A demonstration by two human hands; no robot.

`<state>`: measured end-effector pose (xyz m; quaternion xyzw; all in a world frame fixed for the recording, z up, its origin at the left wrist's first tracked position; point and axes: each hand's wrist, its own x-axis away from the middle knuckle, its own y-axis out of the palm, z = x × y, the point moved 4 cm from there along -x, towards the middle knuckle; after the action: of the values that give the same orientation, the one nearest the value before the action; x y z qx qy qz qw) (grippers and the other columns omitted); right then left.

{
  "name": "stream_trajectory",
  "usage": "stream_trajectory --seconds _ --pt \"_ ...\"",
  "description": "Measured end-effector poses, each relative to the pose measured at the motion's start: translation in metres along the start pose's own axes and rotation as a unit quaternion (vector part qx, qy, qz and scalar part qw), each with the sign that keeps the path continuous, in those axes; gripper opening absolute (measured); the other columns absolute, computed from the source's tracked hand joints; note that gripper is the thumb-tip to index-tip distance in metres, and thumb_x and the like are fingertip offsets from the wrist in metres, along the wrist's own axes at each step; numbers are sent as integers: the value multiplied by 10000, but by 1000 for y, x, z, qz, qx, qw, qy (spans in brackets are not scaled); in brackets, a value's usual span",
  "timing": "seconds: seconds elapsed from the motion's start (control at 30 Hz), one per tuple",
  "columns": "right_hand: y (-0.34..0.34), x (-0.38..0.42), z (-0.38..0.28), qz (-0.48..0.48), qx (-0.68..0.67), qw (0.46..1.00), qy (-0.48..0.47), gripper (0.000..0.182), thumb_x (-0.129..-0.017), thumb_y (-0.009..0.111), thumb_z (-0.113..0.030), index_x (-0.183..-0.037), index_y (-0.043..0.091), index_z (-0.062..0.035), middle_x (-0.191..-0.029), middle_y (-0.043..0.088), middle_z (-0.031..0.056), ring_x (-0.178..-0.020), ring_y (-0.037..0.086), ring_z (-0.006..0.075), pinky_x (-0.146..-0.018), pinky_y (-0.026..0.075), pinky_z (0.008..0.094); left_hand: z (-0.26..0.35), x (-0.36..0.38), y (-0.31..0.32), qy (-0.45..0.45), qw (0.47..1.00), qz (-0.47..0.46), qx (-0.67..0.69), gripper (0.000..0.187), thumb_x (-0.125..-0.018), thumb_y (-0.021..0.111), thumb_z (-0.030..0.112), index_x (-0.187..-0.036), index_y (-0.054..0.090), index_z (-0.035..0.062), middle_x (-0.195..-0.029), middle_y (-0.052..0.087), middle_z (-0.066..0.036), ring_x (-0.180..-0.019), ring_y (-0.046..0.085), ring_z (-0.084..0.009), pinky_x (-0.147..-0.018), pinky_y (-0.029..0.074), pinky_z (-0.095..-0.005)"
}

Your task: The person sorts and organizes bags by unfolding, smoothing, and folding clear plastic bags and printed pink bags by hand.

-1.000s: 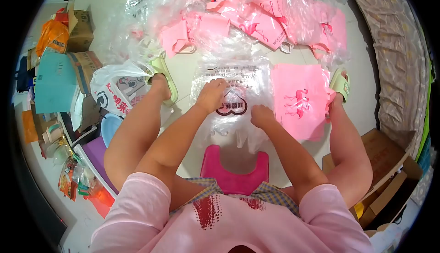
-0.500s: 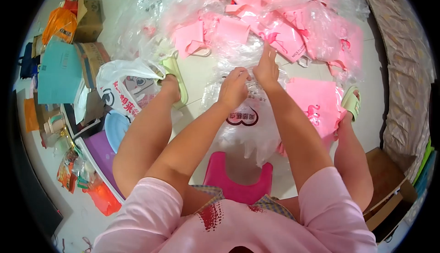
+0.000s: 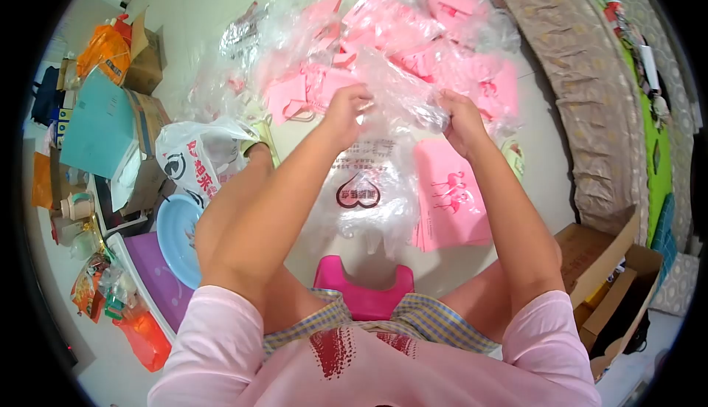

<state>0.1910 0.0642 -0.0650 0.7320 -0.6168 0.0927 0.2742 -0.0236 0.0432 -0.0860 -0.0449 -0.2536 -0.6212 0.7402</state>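
Observation:
A crumpled clear plastic bag (image 3: pixel 405 95) is stretched above the floor between my hands. My right hand (image 3: pixel 463 123) grips its right end, the fingers closed on the film. On the other side, the curled fingers of my left hand (image 3: pixel 345 118) pinch its left edge. Below them lies a translucent printed bag (image 3: pixel 358 194) with a black heart-shaped logo, flat on the floor. To its right rests a neat stack of pink flamingo bags (image 3: pixel 451 200). Beyond my hands spreads a loose heap of pink bags (image 3: pixel 387 19) mixed with clear film.
A pink plastic stool (image 3: pixel 365 292) stands between my legs. At left are a white printed bag (image 3: pixel 193 157), a light-blue basin (image 3: pixel 177 241) and a teal box (image 3: pixel 96 123). An open cardboard box (image 3: pixel 612 296) sits at right, near a plastic-wrapped padded edge (image 3: pixel 575 112).
My hands have moved apart, with the clear plastic bag now raised and stretched between them. The view has shifted, and the stacked pink bags show more fully.

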Motion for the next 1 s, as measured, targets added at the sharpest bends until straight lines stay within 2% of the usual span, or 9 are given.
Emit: stream_trajectory --seconds 0.03,0.1,0.17,0.3,0.47,0.53,0.67,0.77,1.0 --pt "0 14 -11 -2 4 1000 -13 148 -875 518 -118 -934 569 7 -822 603 48 -686 589 137 -648 497 258 3 16 18 -236 933 -141 233 394 -723 613 137 -1087 477 73 -1117 517 -108 -1055 496 -278 -884 368 -426" --pt "3 43 -27 -41 -7 999 -20 163 -884 506 -136 -941 574 1 -822 604 55 -681 594 147 -606 504 270 24 46 33 -168 957 -184 147 503 -733 654 253 -1165 454 90 -1167 503 -117 -1097 488 -262 -920 347 -434" --pt "3 62 -30 -31 -5 999 -26 172 -876 497 -138 -920 589 1 -798 607 60 -680 598 149 -564 501 275 45 75 46 -50 980 -147 -122 593 -738 696 234 -1231 418 56 -1159 523 -112 -1116 473 -228 -894 397 -395" --pt "12 74 -12 -56 38 997 -29 150 -835 520 -133 -832 607 -11 -731 606 40 -666 581 121 -559 471 257 50 93 63 9 965 -227 -131 563 -772 679 108 -1248 389 30 -1071 578 -70 -1004 542 -166 -844 429 -302" --pt "14 77 -15 4 148 987 -57 217 -833 573 -171 -984 579 -16 -865 598 54 -763 549 104 -671 438 262 49 84 57 78 960 -169 -208 383 -753 690 83 -1099 535 30 -912 617 -36 -803 575 -127 -726 467 -290" --pt "23 82 -28 37 128 987 -94 257 -834 580 -174 -1038 559 -18 -928 594 69 -824 554 109 -695 443 271 62 87 58 160 885 -74 -430 353 -718 708 71 -1040 568 32 -851 620 -42 -731 571 -129 -683 470 -290" --pt "45 86 -41 -5 178 969 -171 305 -841 587 -171 -1087 529 0 -987 581 87 -907 557 127 -739 460 305 56 95 68 234 858 -125 -441 487 -665 736 119 -1092 525 21 -862 595 -130 -768 574 -250 -679 460 -356" --pt "30 71 -40 36 165 975 -147 226 -862 548 -136 -1024 562 21 -882 589 71 -838 570 128 -719 479 303 64 103 70 315 862 -121 -378 346 -714 694 52 -1042 583 31 -863 637 -110 -719 598 -185 -667 471 -310" --pt "0 62 -40 111 27 987 -110 163 -863 452 -29 -921 595 22 -681 506 8 -619 494 93 -609 445 243 48 98 53 237 814 -158 -506 154 -724 624 -18 -866 645 37 -773 635 -120 -695 616 -236 -661 479 -323"
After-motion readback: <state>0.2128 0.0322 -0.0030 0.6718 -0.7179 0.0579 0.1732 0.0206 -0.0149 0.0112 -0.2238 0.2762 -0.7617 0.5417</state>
